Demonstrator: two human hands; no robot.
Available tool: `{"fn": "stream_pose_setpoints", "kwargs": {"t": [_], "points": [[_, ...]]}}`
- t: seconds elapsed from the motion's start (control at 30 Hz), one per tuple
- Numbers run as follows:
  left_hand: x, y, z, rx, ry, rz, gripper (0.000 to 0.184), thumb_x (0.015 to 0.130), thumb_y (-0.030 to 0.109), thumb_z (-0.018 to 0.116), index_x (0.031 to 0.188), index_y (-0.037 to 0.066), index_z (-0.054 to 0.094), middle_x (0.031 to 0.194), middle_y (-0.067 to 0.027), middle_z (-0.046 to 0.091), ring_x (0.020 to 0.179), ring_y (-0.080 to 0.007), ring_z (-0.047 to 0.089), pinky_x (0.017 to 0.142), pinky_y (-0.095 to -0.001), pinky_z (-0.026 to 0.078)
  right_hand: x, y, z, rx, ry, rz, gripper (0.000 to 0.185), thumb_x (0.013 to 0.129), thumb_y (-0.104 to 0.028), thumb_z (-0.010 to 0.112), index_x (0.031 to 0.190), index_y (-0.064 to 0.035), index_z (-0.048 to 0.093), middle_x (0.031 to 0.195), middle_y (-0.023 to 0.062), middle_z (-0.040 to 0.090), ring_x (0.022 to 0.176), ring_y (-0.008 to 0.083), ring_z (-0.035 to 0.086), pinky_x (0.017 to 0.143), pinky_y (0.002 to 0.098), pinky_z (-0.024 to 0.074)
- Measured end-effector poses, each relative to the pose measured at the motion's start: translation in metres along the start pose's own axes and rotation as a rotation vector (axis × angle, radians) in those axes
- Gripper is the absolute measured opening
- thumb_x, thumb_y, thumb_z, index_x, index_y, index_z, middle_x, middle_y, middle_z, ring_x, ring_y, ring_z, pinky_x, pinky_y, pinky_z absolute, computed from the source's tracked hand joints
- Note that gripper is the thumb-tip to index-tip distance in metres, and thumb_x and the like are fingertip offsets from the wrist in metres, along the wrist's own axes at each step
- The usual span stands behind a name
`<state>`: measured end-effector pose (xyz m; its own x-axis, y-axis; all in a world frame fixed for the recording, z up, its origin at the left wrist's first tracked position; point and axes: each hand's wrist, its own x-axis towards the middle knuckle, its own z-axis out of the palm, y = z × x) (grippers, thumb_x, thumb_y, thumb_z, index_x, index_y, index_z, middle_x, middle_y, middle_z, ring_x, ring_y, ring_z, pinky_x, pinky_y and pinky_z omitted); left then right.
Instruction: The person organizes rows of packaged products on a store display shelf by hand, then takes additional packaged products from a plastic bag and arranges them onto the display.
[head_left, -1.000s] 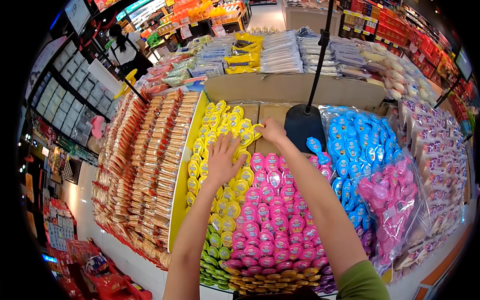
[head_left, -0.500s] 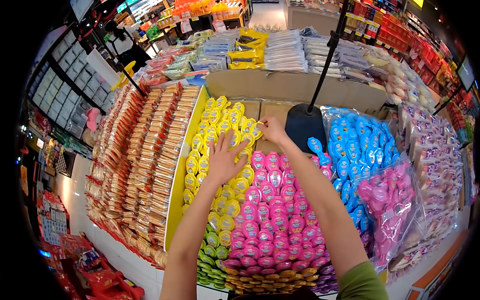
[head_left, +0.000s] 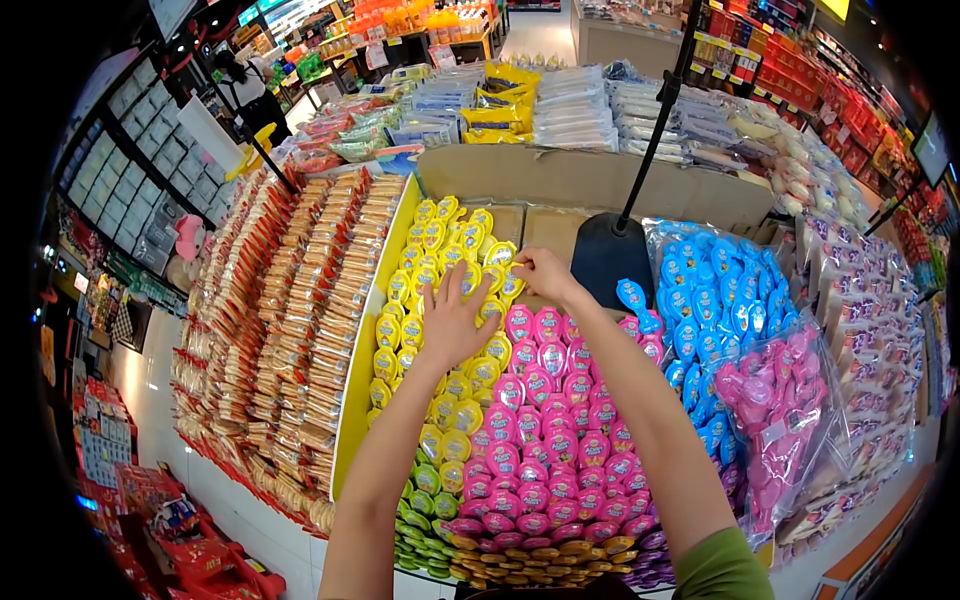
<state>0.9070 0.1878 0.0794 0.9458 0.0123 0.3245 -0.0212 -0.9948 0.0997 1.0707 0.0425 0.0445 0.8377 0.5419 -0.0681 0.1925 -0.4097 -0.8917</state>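
My left hand (head_left: 458, 322) lies with its fingers spread over rows of yellow round-headed plastic packs (head_left: 436, 236), touching several of them. My right hand (head_left: 546, 274) is closed in a pinch at the edge of one yellow pack (head_left: 511, 285) at the right end of these rows. Below both hands, pink packs (head_left: 551, 357) of the same shape stand in tight rows. Blue packs (head_left: 712, 285) are heaped to the right of my right forearm. The left palm hides some of the yellow packs beneath it.
A black stand base with a pole (head_left: 612, 262) rises behind my right hand. A cardboard divider (head_left: 600, 178) runs across the back. Wrapped snack packs (head_left: 330, 310) fill the left side, and a clear bag of pink items (head_left: 775, 410) lies at right. A person (head_left: 246, 95) stands far left.
My right hand has come slightly down with the yellow pack, which now sits lower against the row. My left hand stays spread over nearly the same yellow packs.
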Motion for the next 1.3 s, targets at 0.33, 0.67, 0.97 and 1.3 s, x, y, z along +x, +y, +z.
{"fn": "stream_pose_setpoints", "kwargs": {"t": [0.33,0.67,0.97,1.3], "points": [[-0.002,-0.002,-0.01,-0.142,-0.058,0.056,0.052,0.084,0.045,0.059,0.133,0.027,0.052,0.148,-0.0141,0.028,0.137,-0.0355,0.026,0.109,-0.0607,0.012,-0.01,-0.004,-0.007,-0.065,0.071,-0.212,0.041,0.078,-0.022,0.071,0.112,-0.0034,0.059,0.088,0.0139,0.065,0.078,0.027,0.063,0.07,0.0364,0.0498],[-0.005,-0.006,-0.012,-0.144,-0.02,0.034,0.054,0.084,0.048,0.058,0.134,0.028,0.051,0.146,-0.0151,0.033,0.137,-0.0346,0.027,0.111,-0.0558,0.014,0.018,-0.021,0.013,-0.261,0.23,-0.253,0.036,0.075,-0.021,0.07,0.108,-0.007,0.063,0.103,0.0167,0.065,0.1,0.034,0.059,0.088,0.0423,0.0462],[0.029,-0.021,-0.007,-0.149,0.068,-0.021,0.058,0.084,0.051,0.057,0.135,0.024,0.049,0.142,-0.0157,0.039,0.134,-0.0358,0.032,0.109,-0.0556,0.019,0.053,-0.03,0.023,-0.102,0.221,-0.26,0.041,0.073,-0.006,0.071,0.112,-0.0032,0.06,0.11,0.0138,0.064,0.099,0.027,0.062,0.086,0.0366,0.049],[0.046,-0.03,0.017,-0.137,0.0,0.025,0.062,0.085,0.054,0.054,0.133,0.017,0.05,0.142,-0.017,0.039,0.133,-0.0379,0.033,0.109,-0.055,0.021,0.077,0.0,0.016,-0.062,0.201,-0.123,0.015,0.077,-0.013,0.065,0.089,-0.0069,0.071,0.086,0.0152,0.069,0.08,0.029,0.066,0.071,0.0374,0.0518]]}}
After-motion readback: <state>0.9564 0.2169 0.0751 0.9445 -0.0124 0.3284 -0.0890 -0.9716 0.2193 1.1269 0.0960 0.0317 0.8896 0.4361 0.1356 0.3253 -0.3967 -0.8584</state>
